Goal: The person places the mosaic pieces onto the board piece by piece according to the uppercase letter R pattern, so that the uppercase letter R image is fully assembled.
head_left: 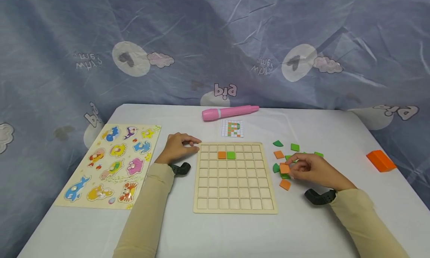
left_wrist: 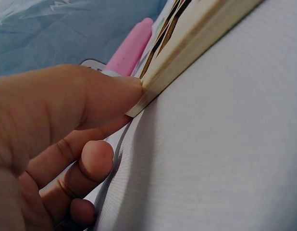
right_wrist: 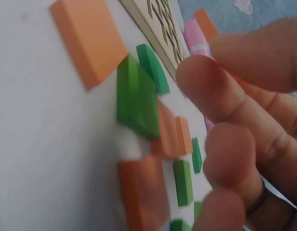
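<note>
A wooden grid board [head_left: 235, 192] lies in the middle of the table, with one orange tile [head_left: 222, 155] and one green tile [head_left: 231, 155] side by side in its second row. My left hand [head_left: 178, 148] holds the board's far left corner; in the left wrist view the thumb [left_wrist: 105, 96] presses its edge and the index finger meets the corner. Over the loose pieces right of the board, my right hand [head_left: 310, 170] pinches an orange square tile [head_left: 284, 168] between thumb and index finger. In the right wrist view that tile [right_wrist: 206, 23] is partly hidden behind the fingertips.
Loose green tiles [head_left: 295, 147], orange tiles [head_left: 285, 185] and green rounded pieces [head_left: 277, 143] lie right of the board. A patterned card [head_left: 232, 129] and pink pen [head_left: 231, 112] lie behind it. A sea-animal puzzle [head_left: 111, 164] is at left, an orange block [head_left: 381, 161] far right.
</note>
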`<action>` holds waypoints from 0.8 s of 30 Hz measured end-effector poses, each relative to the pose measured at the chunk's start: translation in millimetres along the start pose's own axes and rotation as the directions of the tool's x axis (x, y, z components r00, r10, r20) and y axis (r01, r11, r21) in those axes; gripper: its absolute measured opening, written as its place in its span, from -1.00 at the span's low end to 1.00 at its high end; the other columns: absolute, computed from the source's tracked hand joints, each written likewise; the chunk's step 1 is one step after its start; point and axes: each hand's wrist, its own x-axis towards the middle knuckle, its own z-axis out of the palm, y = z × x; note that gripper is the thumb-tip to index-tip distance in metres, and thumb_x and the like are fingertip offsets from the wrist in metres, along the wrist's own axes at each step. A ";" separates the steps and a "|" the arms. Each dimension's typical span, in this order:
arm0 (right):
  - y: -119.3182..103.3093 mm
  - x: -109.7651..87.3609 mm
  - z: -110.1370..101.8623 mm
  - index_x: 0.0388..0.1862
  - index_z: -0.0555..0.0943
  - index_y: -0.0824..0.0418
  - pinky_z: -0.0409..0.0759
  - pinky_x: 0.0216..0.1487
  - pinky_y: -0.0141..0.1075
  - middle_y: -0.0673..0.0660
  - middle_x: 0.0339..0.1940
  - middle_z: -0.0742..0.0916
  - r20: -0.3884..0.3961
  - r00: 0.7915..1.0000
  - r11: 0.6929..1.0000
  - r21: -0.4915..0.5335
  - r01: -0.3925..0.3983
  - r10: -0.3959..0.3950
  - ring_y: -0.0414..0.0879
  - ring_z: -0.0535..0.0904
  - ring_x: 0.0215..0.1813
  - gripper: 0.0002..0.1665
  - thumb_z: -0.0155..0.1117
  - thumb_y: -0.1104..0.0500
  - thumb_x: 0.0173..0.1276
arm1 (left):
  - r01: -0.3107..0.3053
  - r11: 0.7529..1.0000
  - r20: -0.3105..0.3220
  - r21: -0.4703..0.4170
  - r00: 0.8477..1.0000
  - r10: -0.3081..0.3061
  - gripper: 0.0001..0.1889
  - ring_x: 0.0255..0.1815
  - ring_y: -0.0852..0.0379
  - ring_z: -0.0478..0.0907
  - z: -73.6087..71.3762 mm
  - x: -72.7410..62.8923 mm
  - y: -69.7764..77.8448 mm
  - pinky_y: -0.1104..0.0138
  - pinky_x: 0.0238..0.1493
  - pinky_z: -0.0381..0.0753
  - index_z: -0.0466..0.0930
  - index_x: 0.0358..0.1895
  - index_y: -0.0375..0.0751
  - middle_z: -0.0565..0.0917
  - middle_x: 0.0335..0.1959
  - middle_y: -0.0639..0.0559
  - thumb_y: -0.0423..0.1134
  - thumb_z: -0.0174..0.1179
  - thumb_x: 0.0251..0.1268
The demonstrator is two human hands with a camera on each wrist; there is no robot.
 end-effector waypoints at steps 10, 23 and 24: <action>-12.7 19.3 7.2 0.14 0.68 0.35 0.52 -0.40 -0.34 0.08 -0.24 0.84 -0.012 1.000 1.000 0.010 -0.025 0.025 -0.21 0.63 -0.39 -0.68 0.48 0.34 0.46 | -0.006 1.000 0.000 -0.003 1.000 0.006 -0.72 -0.15 0.04 0.48 3.0 2.3 -2.8 -0.05 0.34 0.13 0.91 0.00 -0.07 0.63 -0.46 0.21 -0.15 0.50 0.23; -23.1 52.4 23.9 0.13 0.67 0.35 0.62 -0.10 -0.34 0.10 -0.25 0.86 0.023 0.999 0.997 0.051 -0.049 0.048 -0.09 0.75 -0.20 -0.70 0.46 0.32 0.48 | -0.005 1.000 -0.001 0.000 1.000 0.005 -0.72 -0.15 0.02 0.49 0.5 1.7 -2.5 -0.04 0.31 0.15 0.91 0.00 -0.06 0.64 -0.45 0.21 -0.16 0.52 0.22; -24.7 54.9 25.2 0.12 0.68 0.35 0.63 -0.10 -0.34 0.11 -0.25 0.86 0.024 0.998 0.997 0.058 -0.052 0.051 -0.09 0.75 -0.20 -0.70 0.46 0.32 0.47 | -0.002 1.000 -0.001 0.002 1.000 0.002 -0.72 -0.15 0.03 0.49 0.4 1.7 -2.5 -0.03 0.30 0.15 0.91 0.00 -0.05 0.64 -0.45 0.21 -0.15 0.52 0.22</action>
